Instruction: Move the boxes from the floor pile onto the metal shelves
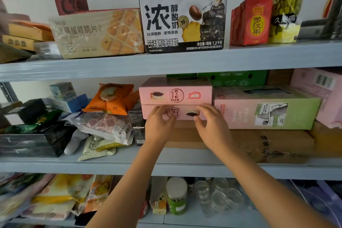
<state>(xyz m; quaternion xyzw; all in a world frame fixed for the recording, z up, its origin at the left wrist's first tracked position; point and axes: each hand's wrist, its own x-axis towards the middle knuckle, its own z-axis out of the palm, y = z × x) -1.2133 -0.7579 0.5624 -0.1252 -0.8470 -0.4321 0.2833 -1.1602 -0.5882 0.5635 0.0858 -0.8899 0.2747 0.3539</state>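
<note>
Two flat pink boxes are stacked on the middle metal shelf [111, 165]. The lower pink box [184, 112] lies on a brown cardboard carton [277, 143], and the upper pink box [175, 92] rests on top of it. My left hand [159, 123] touches the left part of the lower box's front face with its fingers stretched out. My right hand [211, 125] has its fingertips against the right part of that face, near the bottom edge. Neither hand wraps around the box. The floor pile is out of view.
A pink and green box [266, 111] stands right beside the stack. Snack bags [109, 102] and dark boxes crowd the shelf's left. The top shelf [166, 65] holds a large yoghurt carton [183, 16], a biscuit box and red cartons. Jars and packets fill the bottom shelf.
</note>
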